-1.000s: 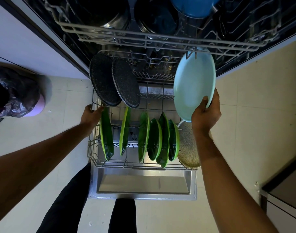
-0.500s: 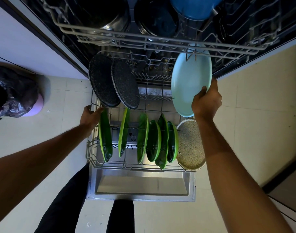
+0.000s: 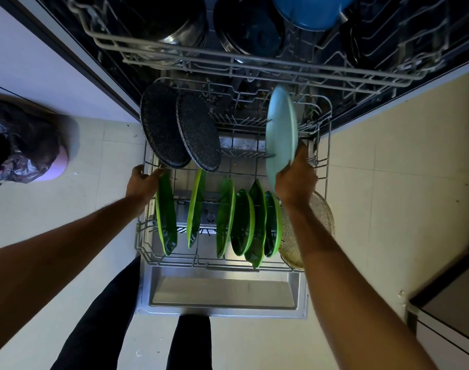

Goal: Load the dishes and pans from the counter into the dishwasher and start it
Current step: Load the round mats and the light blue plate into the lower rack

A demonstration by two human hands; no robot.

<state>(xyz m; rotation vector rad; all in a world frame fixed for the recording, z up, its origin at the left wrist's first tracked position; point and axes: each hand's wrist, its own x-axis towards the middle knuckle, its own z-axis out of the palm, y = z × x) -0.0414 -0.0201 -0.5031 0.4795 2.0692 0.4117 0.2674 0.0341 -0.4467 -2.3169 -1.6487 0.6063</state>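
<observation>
Pale-blue round ceramic plate [image 3: 280, 134] stands nearly on edge at about 1 o'clock in the pulled-out grey wire lower rack [image 3: 324, 182] of the dishwasher, among the back tines. Right hand [image 3: 294, 180] grips its lower rim, fingers clenched on the plate. Left hand [image 3: 142, 181] at 9 o'clock holds the rack's left rail, fingers wrapped round the wire. Six green plates [image 3: 225, 217] stand upright in the front row. Speckled beige plate [image 3: 318, 217] leans at their right end, partly behind the right forearm. Two dark speckled round plates [image 3: 180, 132] lean at 11 o'clock. Upper wire rack [image 3: 254, 62] at 12 o'clock carries dark pots and a blue bowl [image 3: 312, 12]. Steel dishwasher door [image 3: 222, 289] lies open below.
</observation>
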